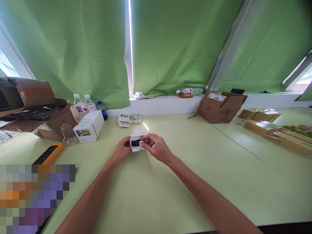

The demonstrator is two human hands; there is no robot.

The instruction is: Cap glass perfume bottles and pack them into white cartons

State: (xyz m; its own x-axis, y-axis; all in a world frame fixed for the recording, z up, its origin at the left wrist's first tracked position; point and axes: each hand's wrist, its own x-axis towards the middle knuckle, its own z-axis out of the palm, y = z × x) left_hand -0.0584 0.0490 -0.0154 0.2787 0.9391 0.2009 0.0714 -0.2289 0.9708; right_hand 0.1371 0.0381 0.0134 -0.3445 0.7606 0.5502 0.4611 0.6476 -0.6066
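A small white box (140, 135) is held above the table, its open side facing me. My left hand (122, 151) is closed around the box's left end. Inside the box shows a dark, glossy object (135, 143); its kind is unclear. At its right side my right hand (158, 149) pinches a small round piece with a gold rim (141, 143), at the box opening. Whether this piece is joined to the dark object cannot be made out.
A row of white boxes (85, 134) stands left, by plastic bottles (80, 105) and an open brown carton (52, 117). Behind my hands lie an open small box (124, 120) and a clear-wrapped item (134, 117). Another carton (216, 109) and wooden trays (280, 135) are right.
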